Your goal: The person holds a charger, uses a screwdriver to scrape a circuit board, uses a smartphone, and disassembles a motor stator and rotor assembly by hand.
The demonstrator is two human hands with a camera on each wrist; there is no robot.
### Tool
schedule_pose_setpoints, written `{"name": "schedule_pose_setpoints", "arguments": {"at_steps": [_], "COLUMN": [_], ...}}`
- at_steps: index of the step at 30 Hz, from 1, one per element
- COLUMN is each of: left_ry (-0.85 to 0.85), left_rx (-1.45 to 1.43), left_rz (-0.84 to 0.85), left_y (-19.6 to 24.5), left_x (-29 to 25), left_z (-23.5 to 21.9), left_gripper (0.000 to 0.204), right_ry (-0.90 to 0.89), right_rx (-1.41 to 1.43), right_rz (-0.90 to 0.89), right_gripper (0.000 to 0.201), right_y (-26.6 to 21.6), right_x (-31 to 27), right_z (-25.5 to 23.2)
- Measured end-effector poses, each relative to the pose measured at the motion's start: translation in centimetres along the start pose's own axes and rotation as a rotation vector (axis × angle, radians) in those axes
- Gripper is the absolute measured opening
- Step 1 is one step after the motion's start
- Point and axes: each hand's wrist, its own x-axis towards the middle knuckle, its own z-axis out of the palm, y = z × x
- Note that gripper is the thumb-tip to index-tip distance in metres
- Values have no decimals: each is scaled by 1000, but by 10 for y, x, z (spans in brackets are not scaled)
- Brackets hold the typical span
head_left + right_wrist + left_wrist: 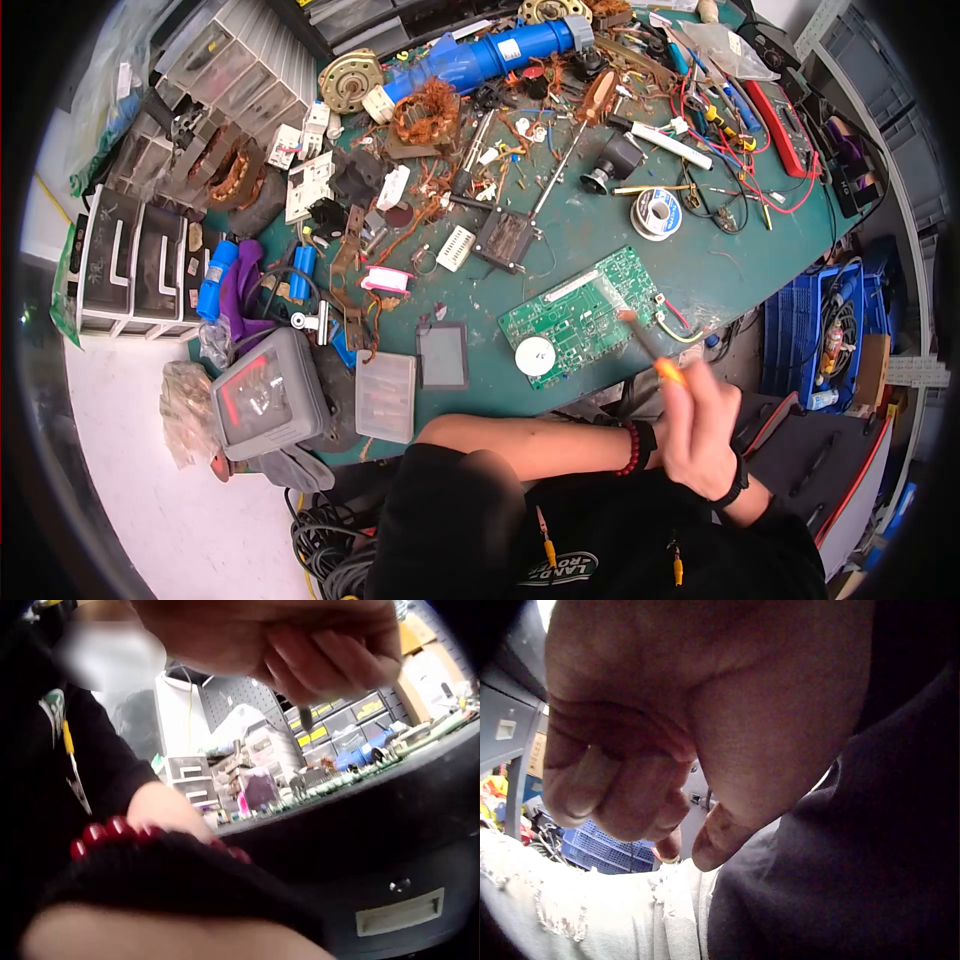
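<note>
My right hand (700,430) grips a slim tool with an orange-yellow handle (671,371) and a dark shaft (650,343). Its blurred brownish tip overlaps the right part of a green circuit board (590,325) in the head view; the exact kind of tool cannot be told. On the board sit a round white disc (535,356) and a pale strip (572,286); wires (674,320) leave its right edge. My left hand (705,712) hangs low over the lap, fingers loosely curled around nothing visible. In the head view it is hidden behind the right hand.
A solder spool (657,215) stands beyond the board. Left of it lie a black square part (504,240), a pink-white spool (386,279) and plastic boxes (386,398). Motors, wires and a blue cylinder (490,60) crowd the back. A red multimeter (777,125) lies at right.
</note>
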Motion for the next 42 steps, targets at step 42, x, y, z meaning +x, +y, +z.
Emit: {"name": "schedule_pose_setpoints", "arguments": {"at_steps": [42], "left_ry": [-699], "left_rx": [778], "left_rz": [995], "left_y": [44], "left_x": [-10], "left_z": [-37], "left_gripper": [12], "right_ry": [-401], "right_rx": [233], "right_rz": [4], "right_gripper": [21], "right_y": [12], "right_x": [2], "right_z": [27]}}
